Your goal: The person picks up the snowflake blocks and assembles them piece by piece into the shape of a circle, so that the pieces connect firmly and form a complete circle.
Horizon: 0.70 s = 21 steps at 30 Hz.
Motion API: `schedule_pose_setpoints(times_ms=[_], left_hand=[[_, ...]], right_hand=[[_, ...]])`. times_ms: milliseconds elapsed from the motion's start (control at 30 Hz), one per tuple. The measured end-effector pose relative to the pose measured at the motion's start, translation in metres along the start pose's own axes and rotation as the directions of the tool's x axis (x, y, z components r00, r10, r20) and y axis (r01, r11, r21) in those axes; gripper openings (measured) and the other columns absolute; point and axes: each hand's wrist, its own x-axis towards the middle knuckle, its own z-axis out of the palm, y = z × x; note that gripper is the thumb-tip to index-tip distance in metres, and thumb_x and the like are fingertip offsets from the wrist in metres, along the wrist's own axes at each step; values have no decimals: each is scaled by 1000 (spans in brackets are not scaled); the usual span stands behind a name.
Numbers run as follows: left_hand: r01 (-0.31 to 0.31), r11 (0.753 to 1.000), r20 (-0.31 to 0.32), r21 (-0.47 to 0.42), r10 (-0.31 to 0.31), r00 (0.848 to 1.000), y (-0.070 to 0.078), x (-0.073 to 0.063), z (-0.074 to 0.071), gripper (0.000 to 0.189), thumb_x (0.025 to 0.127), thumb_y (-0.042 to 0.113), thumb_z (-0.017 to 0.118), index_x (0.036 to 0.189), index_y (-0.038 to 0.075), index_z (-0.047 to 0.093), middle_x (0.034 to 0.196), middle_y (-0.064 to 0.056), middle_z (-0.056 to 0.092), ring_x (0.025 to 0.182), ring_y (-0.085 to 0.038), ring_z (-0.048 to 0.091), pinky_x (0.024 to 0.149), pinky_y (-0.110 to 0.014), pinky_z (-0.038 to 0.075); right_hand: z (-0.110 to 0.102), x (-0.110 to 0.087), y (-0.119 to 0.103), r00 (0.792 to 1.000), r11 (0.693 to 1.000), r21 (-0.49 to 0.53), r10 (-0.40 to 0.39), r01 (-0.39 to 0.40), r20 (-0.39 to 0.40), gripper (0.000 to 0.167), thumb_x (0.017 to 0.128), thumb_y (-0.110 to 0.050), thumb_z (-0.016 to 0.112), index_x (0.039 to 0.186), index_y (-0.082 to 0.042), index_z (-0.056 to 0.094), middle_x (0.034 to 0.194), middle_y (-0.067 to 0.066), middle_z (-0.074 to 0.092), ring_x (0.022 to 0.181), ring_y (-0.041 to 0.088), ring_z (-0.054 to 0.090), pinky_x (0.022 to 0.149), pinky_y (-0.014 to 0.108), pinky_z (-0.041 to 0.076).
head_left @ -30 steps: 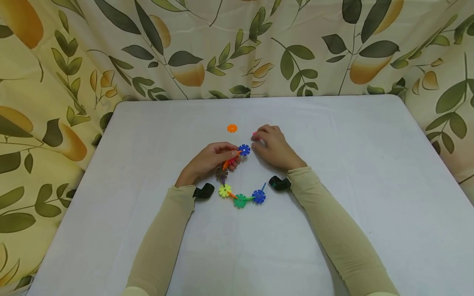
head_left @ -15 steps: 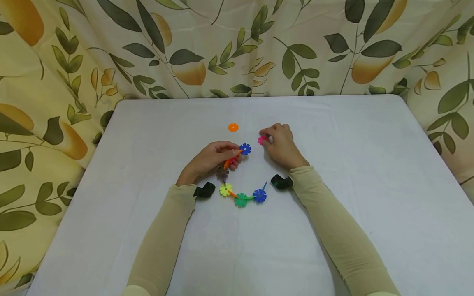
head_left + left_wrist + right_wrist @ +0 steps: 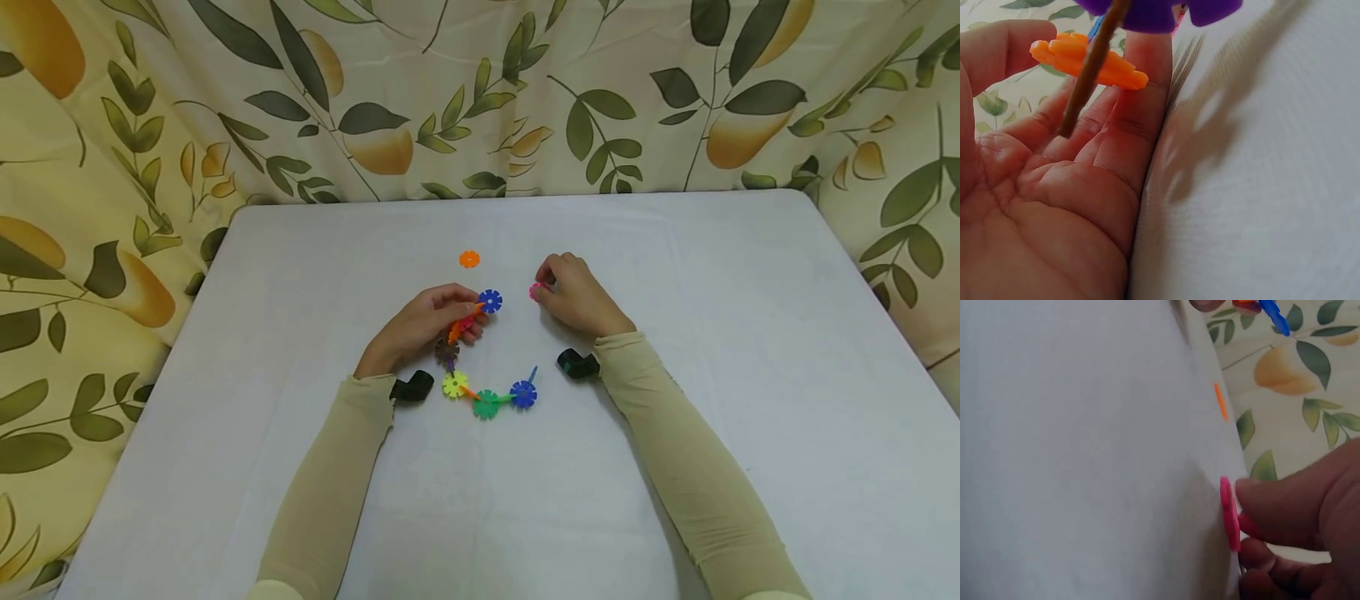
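A curved chain of notched plastic snowflake discs lies on the white cloth. My left hand (image 3: 427,321) pinches it near its upper end, where a blue disc (image 3: 491,301) sticks out past the fingertips. In the left wrist view an orange disc (image 3: 1085,59) sits between thumb and fingers, with a brown disc (image 3: 1088,81) and a purple disc (image 3: 1160,14) in front. Yellow (image 3: 454,384), green (image 3: 487,404) and blue discs make up the lower part. To the right, my right hand (image 3: 576,292) holds a pink disc (image 3: 1230,515) at its fingertips, standing on edge close over the cloth.
A loose orange disc (image 3: 469,259) lies flat beyond the left hand. Black wrist devices (image 3: 577,364) show beside both cuffs. Leaf-patterned curtains (image 3: 480,100) hang behind and left of the white table (image 3: 720,250).
My right hand has drawn right and slightly toward me, taking the pink disc with it, away from the chain's upper end. The left hand and chain have hardly moved.
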Motion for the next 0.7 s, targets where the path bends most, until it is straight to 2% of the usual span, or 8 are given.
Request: schedule_pose_setpoints(times_ms=[100, 233, 467, 700], left_hand=[[1, 1000, -13, 10, 0, 1000, 0, -1, 0, 36, 114, 20, 54, 144, 1, 56, 120, -23, 72, 91, -28, 73, 88, -35, 63], [6, 1000, -41, 2, -6, 999, -1, 0, -1, 36, 114, 25, 54, 144, 4, 59, 117, -22, 72, 89, -28, 74, 88, -35, 63], [-2, 999, -55, -32, 0, 998, -2, 2, -1, 27, 113, 22, 57, 127, -1, 63, 112, -22, 72, 89, -27, 73, 88, -35, 63], [-9, 999, -55, -32, 7, 998, -2, 1, -1, 26, 113, 22, 57, 125, -1, 63, 109, -22, 72, 87, -26, 72, 86, -35, 63]], right_hand=[[-4, 0, 1, 998, 1000, -12, 13, -12, 54, 24, 103, -10, 67, 116, 9, 62, 118, 26, 56, 117, 40, 49, 104, 53, 43], [-8, -1, 1, 994, 1000, -25, 22, -20, 108, 25, 101, -11, 72, 113, 8, 61, 117, 24, 55, 113, 38, 48, 102, 51, 44], [-12, -4, -2, 996, 999, 31, 31, -34, 82, 21, 99, -8, 74, 106, 2, 57, 97, 16, 60, 90, 31, 55, 80, 42, 47], [-13, -4, 1, 998, 997, 73, 10, -15, 57, 11, 100, -2, 70, 108, 3, 64, 96, 15, 67, 89, 31, 59, 80, 41, 49]])
